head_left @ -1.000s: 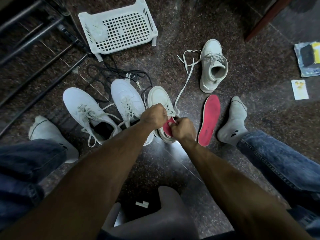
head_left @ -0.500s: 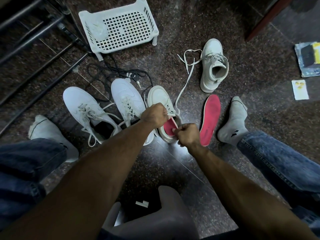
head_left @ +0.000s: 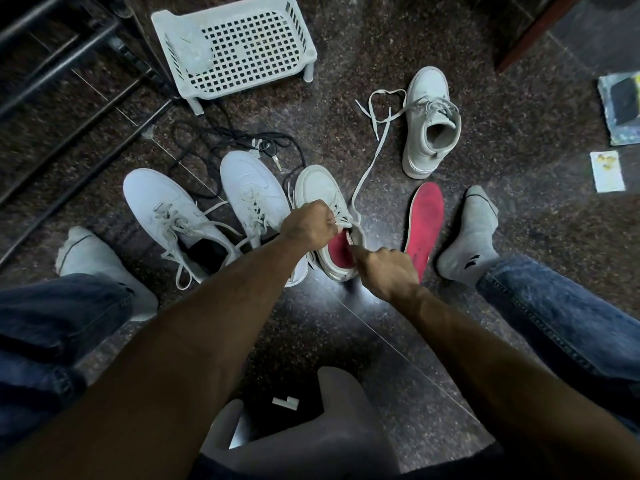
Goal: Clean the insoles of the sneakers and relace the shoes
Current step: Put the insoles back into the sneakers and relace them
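Fingers of the left hand (head_left: 309, 224) curl tight around the laces of a white sneaker (head_left: 329, 216) on the floor, fingertips hidden; the right hand (head_left: 386, 270) pinches something at its collar, hard to make out. One red insole (head_left: 341, 252) sits inside, another (head_left: 425, 225) just beside.

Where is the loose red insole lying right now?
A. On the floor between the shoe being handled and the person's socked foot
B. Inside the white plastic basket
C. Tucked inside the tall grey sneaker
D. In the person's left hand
A: the loose red insole lies flat on the floor, right of the held sneaker and left of the socked foot.
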Tool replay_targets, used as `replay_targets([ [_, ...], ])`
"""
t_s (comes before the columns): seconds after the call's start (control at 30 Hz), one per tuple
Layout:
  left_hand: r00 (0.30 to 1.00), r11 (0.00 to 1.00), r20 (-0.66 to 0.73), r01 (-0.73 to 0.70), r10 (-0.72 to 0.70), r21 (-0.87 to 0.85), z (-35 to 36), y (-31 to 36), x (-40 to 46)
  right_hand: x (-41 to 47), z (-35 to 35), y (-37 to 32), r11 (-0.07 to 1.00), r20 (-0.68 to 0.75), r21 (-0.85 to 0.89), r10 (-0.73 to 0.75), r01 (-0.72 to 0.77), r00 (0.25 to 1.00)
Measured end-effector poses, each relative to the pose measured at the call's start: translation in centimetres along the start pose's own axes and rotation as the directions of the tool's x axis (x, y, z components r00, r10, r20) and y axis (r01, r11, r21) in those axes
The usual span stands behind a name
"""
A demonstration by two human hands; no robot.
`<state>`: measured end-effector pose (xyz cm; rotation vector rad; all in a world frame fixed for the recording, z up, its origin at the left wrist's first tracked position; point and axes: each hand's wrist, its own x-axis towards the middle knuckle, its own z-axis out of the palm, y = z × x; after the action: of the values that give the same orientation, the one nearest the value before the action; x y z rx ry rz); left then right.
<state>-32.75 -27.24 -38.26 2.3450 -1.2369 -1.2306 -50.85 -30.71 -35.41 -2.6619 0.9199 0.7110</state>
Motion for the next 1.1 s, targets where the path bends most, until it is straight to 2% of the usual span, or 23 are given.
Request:
replay_targets([
  [0.13,1.0,1.0,-0.004,0.014,-0.014,-0.006,-0.3,0.2,-0.3,-0.4,-0.7,0.2,1.0,0.104,0.004,-0.031,0.03,0.994],
  [0.27,1.0,1.0,-0.003,0.028,-0.028,-0.007,-0.4,0.5,-0.3,1.4,-1.9,-1.3,1.0,0.267,-0.011,0.029,-0.027,0.963],
  [0.43,1.0,1.0,-0.004,0.019,-0.019,-0.002,-0.5,0.6,-0.5,2.9,-2.4,-2.4,0.955,0.526,0.159,0.133,-0.252,0.84],
  [0.53,1.0,0.999,-0.005,0.028,-0.028,0.015,-0.5,0.5,-0.5,3.6,-3.0,-2.3,0.927,0.633,0.221,0.1,-0.303,0.768],
  [0.57,1.0,0.999,-0.003,0.029,-0.029,0.017,-0.5,0.5,-0.4,3.7,-3.0,-2.1,0.935,0.631,0.214,0.088,-0.282,0.771],
  [0.6,1.0,0.999,-0.003,0.031,-0.031,0.017,-0.4,0.5,-0.3,3.7,-2.9,-1.9,0.956,0.586,0.18,0.084,-0.231,0.806],
  [0.67,1.0,0.999,-0.006,0.031,-0.031,0.028,-0.3,0.4,-0.4,3.4,-2.1,-1.4,0.992,0.41,0.065,0.077,-0.113,0.909],
  [0.7,1.0,0.999,-0.008,0.029,-0.029,0.032,-0.3,0.4,-0.3,3.1,-1.4,-1.2,0.993,0.359,0.054,0.075,-0.101,0.93],
  [0.77,1.0,0.999,-0.006,0.02,-0.02,0.033,-0.2,0.3,-0.3,2.7,-0.1,-0.9,0.977,0.405,0.164,0.058,-0.135,0.912],
  [0.83,1.0,0.999,-0.017,0.001,0.0,0.051,-0.1,0.4,-0.6,2.4,0.5,-0.5,0.899,0.493,0.374,0.016,-0.228,0.87],
  [0.87,1.0,0.998,-0.029,-0.008,0.01,0.068,-0.2,0.5,-0.7,2.3,0.8,-0.2,0.855,0.492,0.458,-0.015,-0.244,0.871],
  [0.93,0.996,0.99,-0.07,-0.047,0.057,0.134,-0.1,0.5,-0.9,2.2,1.0,1.2,0.793,0.351,0.581,-0.04,-0.184,0.936],
  [1.03,0.98,0.951,-0.133,-0.107,0.151,0.291,-0.7,0.8,-0.9,2.3,0.4,3.8,0.642,0.154,0.754,0.034,-0.139,0.988],
  [1.1,0.967,0.936,-0.174,-0.121,0.186,0.33,-1.4,1.3,-0.5,2.9,-1.1,5.5,0.67,0.046,0.736,0.101,-0.102,0.994],
])
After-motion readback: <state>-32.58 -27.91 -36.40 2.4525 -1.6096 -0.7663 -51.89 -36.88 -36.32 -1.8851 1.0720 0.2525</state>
